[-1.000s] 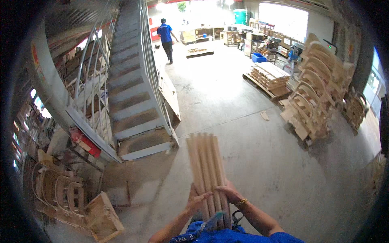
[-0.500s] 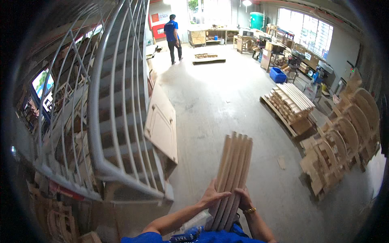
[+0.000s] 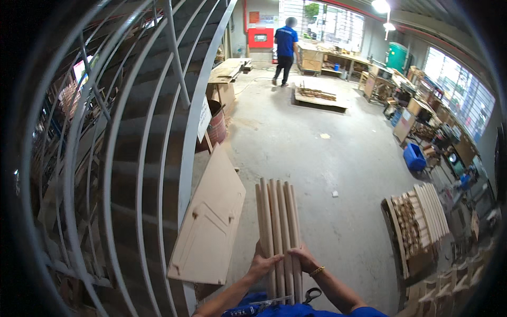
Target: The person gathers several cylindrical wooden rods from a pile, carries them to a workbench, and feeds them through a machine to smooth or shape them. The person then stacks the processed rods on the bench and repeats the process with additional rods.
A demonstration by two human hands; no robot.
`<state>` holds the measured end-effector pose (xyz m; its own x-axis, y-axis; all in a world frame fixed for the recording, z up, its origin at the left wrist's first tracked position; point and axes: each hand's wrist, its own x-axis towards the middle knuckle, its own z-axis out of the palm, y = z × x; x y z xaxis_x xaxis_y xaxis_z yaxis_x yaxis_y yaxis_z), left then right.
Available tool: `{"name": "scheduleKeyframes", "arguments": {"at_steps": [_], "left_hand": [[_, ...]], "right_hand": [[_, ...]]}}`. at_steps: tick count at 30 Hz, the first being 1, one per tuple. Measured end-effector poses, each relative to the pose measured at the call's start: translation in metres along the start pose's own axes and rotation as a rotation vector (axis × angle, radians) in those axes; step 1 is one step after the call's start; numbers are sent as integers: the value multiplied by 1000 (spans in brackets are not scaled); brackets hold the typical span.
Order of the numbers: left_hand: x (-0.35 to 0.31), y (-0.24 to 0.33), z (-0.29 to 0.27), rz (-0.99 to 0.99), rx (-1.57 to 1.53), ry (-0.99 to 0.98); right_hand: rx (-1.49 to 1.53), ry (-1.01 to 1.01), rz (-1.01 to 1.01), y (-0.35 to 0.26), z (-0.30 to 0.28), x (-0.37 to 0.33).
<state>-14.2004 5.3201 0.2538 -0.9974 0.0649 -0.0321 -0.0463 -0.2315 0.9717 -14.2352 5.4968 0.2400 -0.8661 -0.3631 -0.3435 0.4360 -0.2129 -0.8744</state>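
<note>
A bundle of several long, rounded wooden poles (image 3: 278,224) stands tilted up in front of my body, their lower ends close to my waist. My left hand (image 3: 261,264) is closed around the bundle's left side, its thumb lying across the front. From the right, my right hand (image 3: 305,258) grips the same poles, with a gold-coloured band on that wrist. The fingers behind the poles are hidden. Black looped handles (image 3: 312,294), like those of scissors, show at my waist beside the pole ends.
Metal stair railings (image 3: 142,174) rise on the left, with a flat wooden panel (image 3: 211,227) leaning beside them. A pallet of stacked wood (image 3: 417,222) stands right, near a blue bin (image 3: 414,157). Ahead are a low pallet (image 3: 322,99), workbenches and a person in blue (image 3: 285,47).
I have moved forward and my view has turned left, so the panel and far pallet look closer. The curved wooden pieces have slid toward the lower right. Both hands keep hold of the poles.
</note>
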Motion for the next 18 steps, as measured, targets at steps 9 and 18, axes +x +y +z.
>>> {"name": "scheduleKeyframes", "arguments": {"at_steps": [9,18], "left_hand": [[416,44,15,-61,296,-215],[790,74,-25,-48,365,-37]], "right_hand": [[318,17,-186,-182,-116,300],[265,-46,-152,-347,-205,665]]}}
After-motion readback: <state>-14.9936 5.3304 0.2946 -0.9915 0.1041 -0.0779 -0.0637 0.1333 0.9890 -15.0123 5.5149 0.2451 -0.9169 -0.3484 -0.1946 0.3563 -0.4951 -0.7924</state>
